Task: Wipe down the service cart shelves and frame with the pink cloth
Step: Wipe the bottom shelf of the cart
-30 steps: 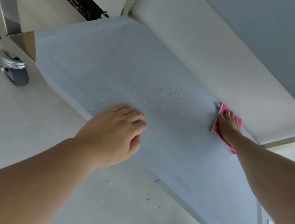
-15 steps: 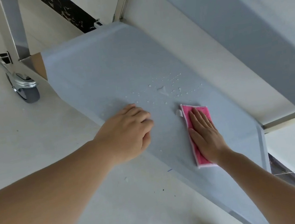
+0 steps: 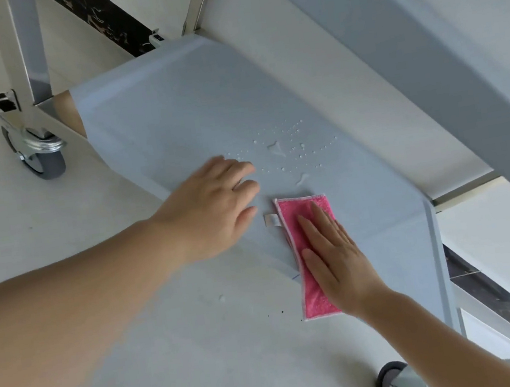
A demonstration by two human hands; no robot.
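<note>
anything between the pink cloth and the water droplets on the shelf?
Head view: only bare grey shelf lies between the pink cloth and the droplets.

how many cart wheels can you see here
2. One wheel at upper left under the cart frame, one wheel at the bottom edge by the right forearm. Others may be hidden.

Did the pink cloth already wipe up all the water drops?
No, water drops sit on the shelf beyond the pink cloth under the flat right hand.

Shelf (image 3: 189, 110) under cloth (image 3: 314, 296), droplets (image 3: 293, 148)
</note>
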